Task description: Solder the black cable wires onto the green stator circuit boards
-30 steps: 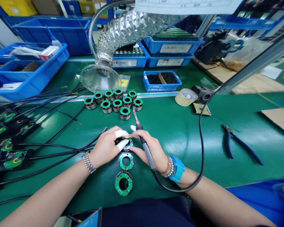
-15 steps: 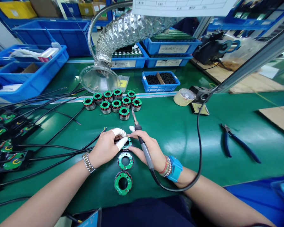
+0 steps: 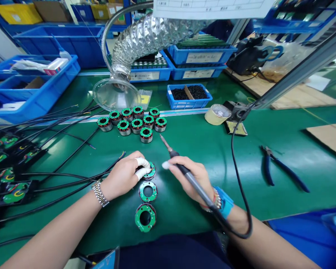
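Observation:
My left hand (image 3: 128,171), with white covers on thumb and forefinger, pinches at the left side of a round green circuit board (image 3: 151,171); whether it grips the board or a thin wire there is too small to tell. My right hand (image 3: 192,177) is closed around a soldering iron (image 3: 190,178), its tip pointing up and left, apart from the boards. Below the first board lie a second ring-shaped board (image 3: 148,191) and a larger third one (image 3: 145,217). Several board-topped metal rings (image 3: 137,126) stand in a group farther back.
Black cables (image 3: 70,183) run in from the left. A clear fume hood (image 3: 116,95) hangs behind the ring group. At the right lie pliers (image 3: 271,160), a tape roll (image 3: 217,114) and an iron stand (image 3: 238,116). A small blue bin (image 3: 189,98) stands behind.
My right hand has moved right, away from the first board, and the iron has tilted more to the left. My left hand has stayed at the board.

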{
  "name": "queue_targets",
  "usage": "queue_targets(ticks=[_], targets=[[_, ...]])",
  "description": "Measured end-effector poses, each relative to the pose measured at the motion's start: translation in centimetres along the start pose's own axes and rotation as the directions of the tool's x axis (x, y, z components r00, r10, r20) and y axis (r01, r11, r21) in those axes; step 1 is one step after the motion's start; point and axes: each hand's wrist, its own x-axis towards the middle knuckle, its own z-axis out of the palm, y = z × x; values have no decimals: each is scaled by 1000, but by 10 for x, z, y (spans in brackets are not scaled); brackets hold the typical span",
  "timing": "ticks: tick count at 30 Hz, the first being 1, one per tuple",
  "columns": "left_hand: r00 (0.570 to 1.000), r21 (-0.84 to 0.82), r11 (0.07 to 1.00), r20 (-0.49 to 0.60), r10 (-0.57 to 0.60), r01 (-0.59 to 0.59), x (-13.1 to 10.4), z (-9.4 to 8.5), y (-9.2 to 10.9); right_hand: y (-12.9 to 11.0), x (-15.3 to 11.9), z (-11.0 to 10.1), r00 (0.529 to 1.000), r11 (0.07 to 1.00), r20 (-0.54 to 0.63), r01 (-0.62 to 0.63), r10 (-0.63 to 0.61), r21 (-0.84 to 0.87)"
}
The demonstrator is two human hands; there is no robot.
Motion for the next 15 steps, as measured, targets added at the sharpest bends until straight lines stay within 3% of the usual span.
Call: queue_targets(ticks=[3, 6, 10, 15], targets=[[999, 80, 996, 17, -29, 28, -2, 1, 3, -1, -4, -22, 999, 997, -28, 41, -43, -70], [999, 136, 990, 32, -43, 38, -2, 2, 6, 0, -9, -33, 999, 1000, -25, 20, -21, -24], [996, 161, 985, 52, -70, 61, -1, 1, 8, 2, -12, -31, 998, 990, 53, -48, 41, 133], [995, 158, 985, 58, -75, 65, -2, 1, 9, 2, -12, -26, 994, 981, 95, -76, 60, 177]])
